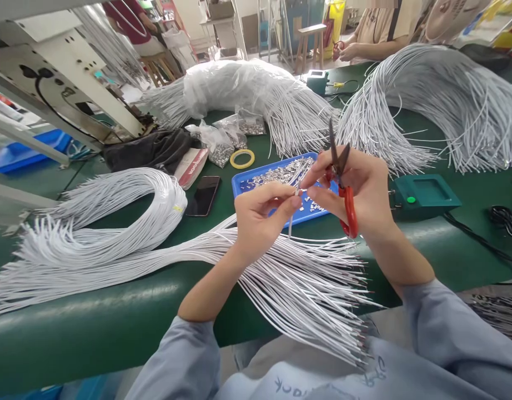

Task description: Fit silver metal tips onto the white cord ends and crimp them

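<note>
My left hand (260, 214) pinches one white wire (290, 225) upright above the bench (114, 311), its tip meeting my right fingers (318, 180), which also clamp red-handled scissors (343, 183), blades pointing far, over the blue tray (243, 186).

Green bench (114, 311); white wires (114, 250); blue tray (243, 186) of silvery terminals (281, 173); scissors (343, 183) with red-orange handles and dark blades; yellow tape ring (242, 159); black phone (203, 195); teal box (425, 194) with green button; pale blue sleeves (447, 328)
</note>
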### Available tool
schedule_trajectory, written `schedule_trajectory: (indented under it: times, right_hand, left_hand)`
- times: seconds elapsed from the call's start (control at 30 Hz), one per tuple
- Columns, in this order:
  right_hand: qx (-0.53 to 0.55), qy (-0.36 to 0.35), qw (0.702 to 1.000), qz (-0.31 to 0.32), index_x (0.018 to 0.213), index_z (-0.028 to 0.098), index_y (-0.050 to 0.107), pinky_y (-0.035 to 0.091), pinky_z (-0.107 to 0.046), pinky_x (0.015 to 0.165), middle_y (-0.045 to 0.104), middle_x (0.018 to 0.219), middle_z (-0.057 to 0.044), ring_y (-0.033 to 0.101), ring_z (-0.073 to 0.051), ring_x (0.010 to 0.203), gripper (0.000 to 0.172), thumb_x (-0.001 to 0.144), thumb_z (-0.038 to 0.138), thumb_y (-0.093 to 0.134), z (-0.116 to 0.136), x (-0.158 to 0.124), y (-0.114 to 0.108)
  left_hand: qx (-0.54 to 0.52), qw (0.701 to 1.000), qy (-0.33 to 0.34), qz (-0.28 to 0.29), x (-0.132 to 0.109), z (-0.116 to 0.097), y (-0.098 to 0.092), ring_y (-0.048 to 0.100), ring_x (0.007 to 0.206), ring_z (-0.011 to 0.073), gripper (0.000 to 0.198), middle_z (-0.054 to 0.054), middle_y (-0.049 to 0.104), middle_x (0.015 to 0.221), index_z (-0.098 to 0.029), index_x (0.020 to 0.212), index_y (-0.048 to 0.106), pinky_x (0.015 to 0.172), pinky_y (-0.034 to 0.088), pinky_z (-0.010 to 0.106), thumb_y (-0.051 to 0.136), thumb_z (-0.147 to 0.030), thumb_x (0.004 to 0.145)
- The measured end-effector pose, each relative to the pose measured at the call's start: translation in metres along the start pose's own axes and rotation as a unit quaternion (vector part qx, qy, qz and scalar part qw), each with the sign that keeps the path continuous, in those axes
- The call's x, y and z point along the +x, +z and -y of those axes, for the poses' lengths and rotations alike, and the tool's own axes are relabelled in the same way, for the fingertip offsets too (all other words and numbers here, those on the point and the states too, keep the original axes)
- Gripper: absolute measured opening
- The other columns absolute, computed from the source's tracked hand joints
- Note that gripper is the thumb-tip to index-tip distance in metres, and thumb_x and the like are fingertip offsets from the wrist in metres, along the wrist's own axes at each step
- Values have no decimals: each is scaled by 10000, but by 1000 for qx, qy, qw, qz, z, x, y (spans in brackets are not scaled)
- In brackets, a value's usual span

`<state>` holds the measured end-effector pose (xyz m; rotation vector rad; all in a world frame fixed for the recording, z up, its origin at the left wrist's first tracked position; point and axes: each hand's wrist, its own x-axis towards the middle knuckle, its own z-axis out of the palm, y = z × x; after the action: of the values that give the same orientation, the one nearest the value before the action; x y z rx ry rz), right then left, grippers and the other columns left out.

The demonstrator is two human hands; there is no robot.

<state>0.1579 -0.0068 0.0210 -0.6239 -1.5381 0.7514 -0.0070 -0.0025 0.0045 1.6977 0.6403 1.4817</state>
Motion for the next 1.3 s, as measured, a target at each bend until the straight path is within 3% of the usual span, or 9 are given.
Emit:
schedule_trajectory:
  times: [0.1, 0.23, 0.4, 0.57, 0.77, 0.93, 1.13, 1.3]
  right_hand:
    - [15, -15, 1000, -6, 918, 235, 662, 467, -246, 619, 710, 780, 52, 615, -87, 690, 276, 713, 98, 788, 0, -1, 1]
    - [-2, 31, 1000, -7, 887, 241, 650, 450, -250, 614, 693, 780, 56, 601, -86, 694, 282, 703, 62, 768, 4, -2, 2]
    - [-41, 21, 999, -19, 848, 239, 636, 418, -267, 575, 664, 743, 59, 562, -96, 652, 238, 690, 131, 778, 5, -1, 3]
    - [-92, 50, 994, -24, 840, 264, 625, 449, -300, 591, 655, 719, 49, 552, -122, 652, 194, 713, 214, 763, 6, -2, 2]
    - [-62, 32, 997, -21, 873, 268, 634, 473, -299, 592, 639, 717, 52, 578, -114, 628, 221, 711, 158, 738, 6, -6, 4]
    - [-51, 39, 997, -43, 922, 273, 612, 517, -298, 635, 653, 745, 54, 619, -119, 674, 211, 765, 178, 717, 3, -6, 5]
    - [-116, 52, 992, -17, 899, 262, 620, 498, -307, 610, 657, 773, 28, 612, -130, 690, 190, 765, 259, 755, 5, -3, 1]
    - [-139, 59, 988, -19, 867, 265, 614, 508, -330, 621, 639, 726, 25, 589, -145, 673, 194, 750, 302, 764, 7, -4, 0]
  left_hand:
    - [10, 1000, 12, 13, 1, -1, 0, 547, 542, 66, 65, 5, 654, 640, -179, 771, 757, 474, 442, 164, 754, -220, 821]
    - [4, 1000, 24, 16, 1, -1, 0, 555, 567, 77, 51, 4, 659, 637, -185, 773, 757, 489, 444, 172, 795, -219, 780]
    - [19, 999, 24, 14, 1, 3, 2, 552, 561, 85, 84, 15, 667, 643, -183, 776, 760, 483, 437, 190, 775, -260, 805]
    - [16, 998, 37, 49, 3, 5, 2, 536, 553, 78, 105, 9, 641, 625, -180, 779, 753, 459, 400, 184, 777, -279, 806]
    - [23, 1000, 14, 3, 6, 4, 0, 510, 532, 58, 229, -12, 618, 604, -162, 674, 700, 452, 384, 169, 846, -333, 719]
    - [0, 1000, -3, 15, 6, 5, 0, 506, 516, 68, 237, -2, 628, 605, -173, 691, 721, 446, 394, 192, 846, -374, 714]
    - [-6, 999, 17, 41, 5, 6, 0, 484, 519, 69, 151, -14, 579, 568, -197, 745, 757, 461, 383, 200, 810, -336, 769]
    - [13, 999, 28, 42, 5, 7, 2, 505, 538, 79, 191, 0, 608, 590, -188, 749, 753, 453, 371, 198, 806, -370, 767]
